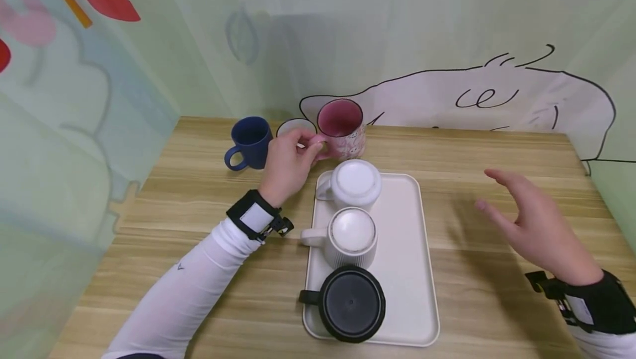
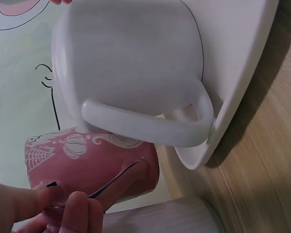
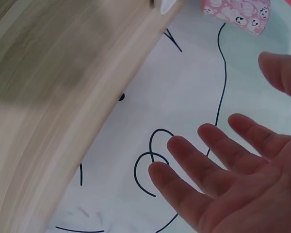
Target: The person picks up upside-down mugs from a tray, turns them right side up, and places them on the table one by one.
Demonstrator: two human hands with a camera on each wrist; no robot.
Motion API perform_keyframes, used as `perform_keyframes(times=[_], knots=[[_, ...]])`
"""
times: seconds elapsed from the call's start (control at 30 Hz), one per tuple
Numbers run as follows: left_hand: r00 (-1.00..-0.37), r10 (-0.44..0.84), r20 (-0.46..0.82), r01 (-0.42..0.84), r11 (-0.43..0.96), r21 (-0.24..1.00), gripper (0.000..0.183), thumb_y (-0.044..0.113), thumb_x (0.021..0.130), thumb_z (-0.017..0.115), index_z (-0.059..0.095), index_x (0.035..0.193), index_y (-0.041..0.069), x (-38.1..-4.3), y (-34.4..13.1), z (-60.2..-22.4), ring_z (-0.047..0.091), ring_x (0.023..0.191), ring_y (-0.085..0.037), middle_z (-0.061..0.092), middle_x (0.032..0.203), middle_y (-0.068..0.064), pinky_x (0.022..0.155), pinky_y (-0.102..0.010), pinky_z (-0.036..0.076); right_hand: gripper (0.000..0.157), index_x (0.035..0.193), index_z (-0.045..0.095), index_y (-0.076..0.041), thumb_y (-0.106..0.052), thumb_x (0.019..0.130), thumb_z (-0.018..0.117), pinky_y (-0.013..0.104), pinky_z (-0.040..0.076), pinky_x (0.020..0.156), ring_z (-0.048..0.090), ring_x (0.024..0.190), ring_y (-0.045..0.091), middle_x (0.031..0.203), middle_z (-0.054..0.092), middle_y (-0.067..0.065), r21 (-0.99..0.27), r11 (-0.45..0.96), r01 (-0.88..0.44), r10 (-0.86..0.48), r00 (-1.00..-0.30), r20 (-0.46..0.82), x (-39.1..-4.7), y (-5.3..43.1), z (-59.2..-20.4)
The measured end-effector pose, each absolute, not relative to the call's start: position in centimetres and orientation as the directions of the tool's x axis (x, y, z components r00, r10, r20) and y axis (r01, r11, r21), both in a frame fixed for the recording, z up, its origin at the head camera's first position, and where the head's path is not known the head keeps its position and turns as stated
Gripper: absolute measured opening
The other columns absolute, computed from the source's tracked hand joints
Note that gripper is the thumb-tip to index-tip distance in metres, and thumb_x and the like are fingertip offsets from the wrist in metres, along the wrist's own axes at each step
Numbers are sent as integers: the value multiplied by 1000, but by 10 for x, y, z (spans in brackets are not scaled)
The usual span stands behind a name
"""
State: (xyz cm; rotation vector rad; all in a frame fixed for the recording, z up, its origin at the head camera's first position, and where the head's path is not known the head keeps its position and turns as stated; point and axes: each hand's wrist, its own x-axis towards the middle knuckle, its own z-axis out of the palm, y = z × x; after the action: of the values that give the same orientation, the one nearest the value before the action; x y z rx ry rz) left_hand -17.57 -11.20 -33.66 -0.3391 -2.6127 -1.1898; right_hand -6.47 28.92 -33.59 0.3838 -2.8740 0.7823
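Observation:
My left hand [image 1: 290, 165] pinches the handle of a pink patterned mug [image 1: 348, 132] between thumb and fingers, behind the tray. The mug's mouth faces up, tipped a little toward the head camera. In the left wrist view, the pink mug [image 2: 87, 160] shows white drawings, with a white mug [image 2: 131, 58] close in front of it. My right hand [image 1: 544, 226] hovers over the right side of the table, fingers spread, holding nothing. The right wrist view shows the same hand [image 3: 233, 179] with its fingers apart.
A pale tray [image 1: 402, 270] bears a column of upside-down mugs: white [image 1: 355, 182], ribbed white [image 1: 351, 235] and black [image 1: 351, 304], handles pointing left. Left of the pink mug stand a blue mug [image 1: 252, 141] and a partly hidden white mug [image 1: 293, 125]. A printed curtain [image 1: 422, 27] hangs behind the table.

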Motion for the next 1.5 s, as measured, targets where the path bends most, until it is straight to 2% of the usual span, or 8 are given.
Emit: perform_keyframes(times=[0.1, 0.27, 0.67, 0.83, 1.07, 1.5], knots=[[-944, 111, 311, 306, 648, 698, 22, 22, 94, 70, 70, 105, 3, -176, -112, -337, 65, 77, -16, 69, 94, -7, 66, -27, 53, 67, 150, 41, -3, -29, 94, 69, 65, 35, 99, 41, 131, 48, 147, 43, 25, -436, 845, -309, -246, -949, 197, -64, 290, -339], [-947, 121, 296, 298, 672, 678, 24, 22, 95, 69, 69, 109, 2, -178, -111, -338, 64, 79, -16, 69, 98, -8, 68, -27, 53, 70, 150, 41, -4, -32, 93, 70, 67, 34, 99, 37, 134, 48, 153, 37, 23, -411, 847, -338, -282, -940, 191, -61, 290, -343], [-938, 137, 320, 323, 686, 652, 21, 18, 94, 69, 71, 108, 2, -180, -107, -344, 64, 88, -17, 70, 99, -9, 79, -26, 54, 79, 153, 39, -10, -29, 87, 77, 66, 21, 109, 26, 142, 46, 153, 35, 25, -314, 857, -409, -354, -909, 219, -50, 297, -352], [-938, 129, 321, 317, 692, 648, 22, 18, 94, 69, 71, 109, 2, -180, -105, -346, 62, 87, -18, 70, 99, -9, 77, -27, 53, 81, 153, 40, -12, -30, 84, 79, 70, 17, 108, 23, 144, 45, 154, 34, 24, -285, 859, -426, -371, -900, 230, -46, 298, -356], [-945, 120, 303, 298, 693, 656, 22, 18, 94, 69, 70, 110, 3, -179, -101, -348, 58, 80, -18, 69, 99, -8, 67, -28, 49, 82, 154, 40, -14, -31, 84, 79, 67, 13, 111, 18, 146, 42, 155, 33, 23, -293, 848, -442, -384, -893, 235, -41, 298, -358], [-947, 131, 292, 297, 698, 651, 22, 16, 93, 70, 70, 111, 4, -178, -102, -349, 55, 79, -19, 67, 96, -7, 65, -27, 48, 83, 153, 40, -16, -31, 82, 80, 67, 11, 111, 19, 146, 43, 156, 32, 23, -267, 856, -442, -391, -893, 224, -37, 297, -361]])
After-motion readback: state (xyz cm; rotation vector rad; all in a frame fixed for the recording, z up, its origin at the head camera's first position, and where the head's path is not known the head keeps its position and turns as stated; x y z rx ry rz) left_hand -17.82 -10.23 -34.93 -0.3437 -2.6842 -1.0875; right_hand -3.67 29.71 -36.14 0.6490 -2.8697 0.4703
